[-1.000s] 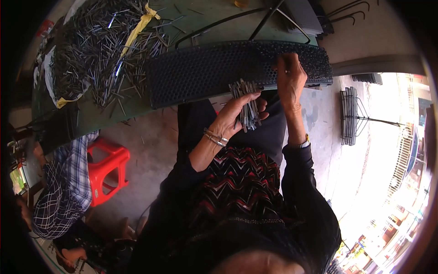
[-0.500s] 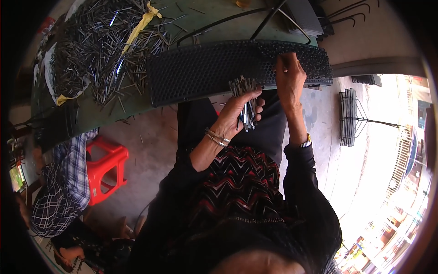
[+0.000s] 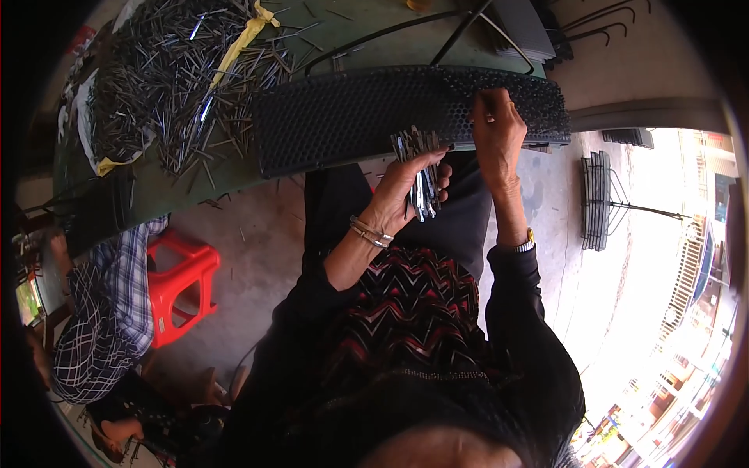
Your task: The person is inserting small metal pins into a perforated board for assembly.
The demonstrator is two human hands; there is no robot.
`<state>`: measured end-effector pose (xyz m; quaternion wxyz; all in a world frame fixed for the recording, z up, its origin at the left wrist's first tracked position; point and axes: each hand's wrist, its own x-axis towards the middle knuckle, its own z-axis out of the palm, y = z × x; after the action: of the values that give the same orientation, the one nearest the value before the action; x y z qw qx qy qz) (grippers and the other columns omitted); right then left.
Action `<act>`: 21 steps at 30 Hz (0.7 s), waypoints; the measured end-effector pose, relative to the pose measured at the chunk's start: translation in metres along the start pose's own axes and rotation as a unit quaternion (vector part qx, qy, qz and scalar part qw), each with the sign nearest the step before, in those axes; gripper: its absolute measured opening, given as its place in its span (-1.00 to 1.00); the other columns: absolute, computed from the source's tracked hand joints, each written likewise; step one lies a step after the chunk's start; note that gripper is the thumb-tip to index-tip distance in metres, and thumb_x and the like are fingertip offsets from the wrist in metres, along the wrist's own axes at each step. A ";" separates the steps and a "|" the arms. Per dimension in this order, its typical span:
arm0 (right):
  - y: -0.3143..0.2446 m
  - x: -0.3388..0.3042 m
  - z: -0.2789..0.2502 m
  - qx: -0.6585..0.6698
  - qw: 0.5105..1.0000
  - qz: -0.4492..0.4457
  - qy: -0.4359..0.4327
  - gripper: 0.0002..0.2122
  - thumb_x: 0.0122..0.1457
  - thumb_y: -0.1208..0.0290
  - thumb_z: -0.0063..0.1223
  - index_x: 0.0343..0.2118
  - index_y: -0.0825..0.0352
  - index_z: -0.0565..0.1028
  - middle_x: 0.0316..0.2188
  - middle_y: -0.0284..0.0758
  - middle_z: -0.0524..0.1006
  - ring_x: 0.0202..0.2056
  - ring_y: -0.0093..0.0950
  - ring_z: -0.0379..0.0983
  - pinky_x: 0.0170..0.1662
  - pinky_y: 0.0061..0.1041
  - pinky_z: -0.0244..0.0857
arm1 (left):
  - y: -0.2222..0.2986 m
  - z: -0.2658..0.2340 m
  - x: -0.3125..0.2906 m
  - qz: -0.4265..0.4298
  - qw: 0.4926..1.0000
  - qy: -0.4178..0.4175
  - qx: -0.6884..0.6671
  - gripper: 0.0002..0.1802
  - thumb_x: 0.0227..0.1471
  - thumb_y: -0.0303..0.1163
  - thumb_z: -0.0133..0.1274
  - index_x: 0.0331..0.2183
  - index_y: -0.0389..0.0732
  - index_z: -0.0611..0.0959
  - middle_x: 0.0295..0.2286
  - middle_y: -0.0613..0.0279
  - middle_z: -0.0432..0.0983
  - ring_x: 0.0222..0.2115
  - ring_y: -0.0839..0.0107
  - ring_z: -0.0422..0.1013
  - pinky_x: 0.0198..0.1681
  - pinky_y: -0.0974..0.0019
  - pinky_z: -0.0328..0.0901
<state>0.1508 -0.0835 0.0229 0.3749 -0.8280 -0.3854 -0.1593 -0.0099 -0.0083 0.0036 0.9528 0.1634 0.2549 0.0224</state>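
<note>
A bundle of short, thin dark metal strips (image 3: 425,191) is clutched in my left hand (image 3: 400,183), its ends sticking out above and below my fingers. My left wrist wears bangles. My right hand (image 3: 499,129) is closed in a pinch over the right part of a long black panel (image 3: 343,117) full of small round holes. Whatever lies between those fingertips is hidden. Around and right of my right hand the panel looks rough with many small ends standing up; its left part shows bare holes. The bundle's upper ends reach in front of the panel's near edge.
A large heap of loose metal strips (image 3: 179,86) lies on the green table (image 3: 148,199) at left, with a yellow strip of cloth or plastic (image 3: 242,47) across it. Bent black rods (image 3: 382,33) rise behind the panel. A red stool (image 3: 183,288) and people are at lower left.
Both hands keep nearly the same places. My right hand has shifted very slightly over the panel, still pinched; the left still grips the bundle.
</note>
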 end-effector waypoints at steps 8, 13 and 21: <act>-0.002 0.004 -0.002 0.001 0.999 0.006 -0.031 -0.96 0.16 0.56 0.05 -0.34 0.37 0.46 -0.52 -0.23 0.53 -0.50 -0.45 0.53 -0.43 -0.52 0.37 | -0.003 -0.009 0.001 -0.016 0.999 -0.027 -0.023 -0.77 0.12 -0.32 0.08 -0.23 -0.28 0.59 -0.49 0.25 0.47 -0.60 0.57 0.32 -0.54 0.47 0.26; 0.002 0.007 -0.002 0.015 0.997 0.002 -0.078 -0.98 0.18 0.58 0.01 -0.34 0.37 0.46 -0.53 -0.25 0.51 -0.52 -0.49 0.52 -0.44 -0.55 0.36 | -0.001 -0.011 0.002 -0.015 0.999 -0.035 -0.024 -0.74 0.12 -0.33 0.08 -0.20 -0.29 0.58 -0.48 0.24 0.48 -0.60 0.57 0.32 -0.55 0.48 0.25; 0.013 0.003 0.008 -0.007 0.996 -0.037 -0.082 -0.97 0.17 0.55 0.05 -0.34 0.34 0.47 -0.52 -0.25 0.50 -0.53 -0.45 0.50 -0.45 -0.49 0.34 | 0.000 -0.008 0.000 0.000 0.998 -0.048 -0.041 -0.75 0.10 -0.35 0.10 -0.20 -0.28 0.58 -0.53 0.19 0.48 -0.61 0.51 0.36 -0.62 0.46 0.28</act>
<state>0.1625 -0.0815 0.0134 0.3299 -0.8262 -0.4440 -0.1070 -0.0138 -0.0061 -0.0030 0.9698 0.1252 0.2079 0.0253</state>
